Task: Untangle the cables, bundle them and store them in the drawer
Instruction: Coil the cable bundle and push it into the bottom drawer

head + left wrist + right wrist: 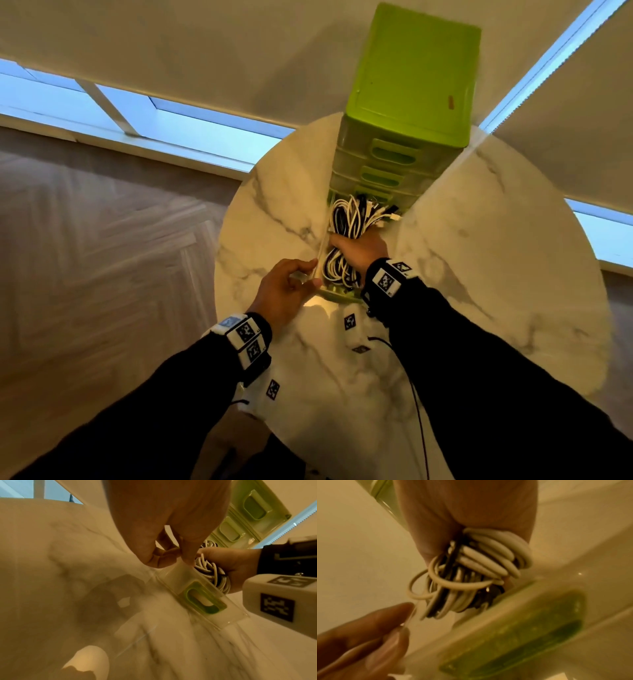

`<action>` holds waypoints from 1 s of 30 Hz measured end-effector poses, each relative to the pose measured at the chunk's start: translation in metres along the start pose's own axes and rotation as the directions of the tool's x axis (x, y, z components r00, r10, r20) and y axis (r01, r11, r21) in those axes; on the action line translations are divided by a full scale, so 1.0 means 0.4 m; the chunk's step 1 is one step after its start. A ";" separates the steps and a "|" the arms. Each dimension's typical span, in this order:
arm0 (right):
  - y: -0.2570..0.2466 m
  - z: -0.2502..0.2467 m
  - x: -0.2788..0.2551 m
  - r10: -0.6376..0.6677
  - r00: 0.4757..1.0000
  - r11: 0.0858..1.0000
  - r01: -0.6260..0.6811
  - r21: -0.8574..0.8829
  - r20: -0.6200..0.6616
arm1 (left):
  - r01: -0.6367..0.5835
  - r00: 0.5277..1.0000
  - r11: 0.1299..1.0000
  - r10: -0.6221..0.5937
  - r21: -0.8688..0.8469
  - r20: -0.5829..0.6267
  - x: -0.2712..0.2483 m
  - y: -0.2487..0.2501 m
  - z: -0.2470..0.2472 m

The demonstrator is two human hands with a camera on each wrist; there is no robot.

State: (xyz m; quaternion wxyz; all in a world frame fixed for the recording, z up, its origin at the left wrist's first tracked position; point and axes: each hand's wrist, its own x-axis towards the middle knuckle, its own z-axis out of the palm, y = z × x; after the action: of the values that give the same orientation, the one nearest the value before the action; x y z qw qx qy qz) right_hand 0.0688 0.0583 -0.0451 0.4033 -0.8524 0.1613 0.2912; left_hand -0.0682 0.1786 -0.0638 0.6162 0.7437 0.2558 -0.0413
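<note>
A green drawer unit (411,78) stands at the far side of a round marble table (479,274). Its bottom drawer (337,295) is pulled out toward me. My right hand (356,250) grips a bundle of coiled white and black cables (346,216) and holds it inside the drawer. In the right wrist view the cables (479,563) loop out below my right hand (462,513), just above the drawer's green handle (530,628). My left hand (308,275) pinches the drawer's front left corner. In the left wrist view my left hand (171,557) holds the top of the drawer front (197,596).
Upper drawers of the unit (248,513) are closed. A thin black wire (416,394) runs from my right wrist over the near table. The table edge (219,274) drops to wooden floor (102,257) on the left. Windows and blinds lie behind.
</note>
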 end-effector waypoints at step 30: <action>0.058 -0.087 -0.066 -0.309 0.948 0.833 0.308 -0.460 0.077 | -0.670 0.734 0.595 0.439 0.444 0.518 0.299 0.202 0.113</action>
State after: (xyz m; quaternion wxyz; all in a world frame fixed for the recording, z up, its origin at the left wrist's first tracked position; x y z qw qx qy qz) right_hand 0.0492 0.0177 -0.0246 0.2284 -0.9389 -0.0526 0.2522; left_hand 0.0817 0.1668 -0.0474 0.3607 0.9209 -0.1363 -0.0566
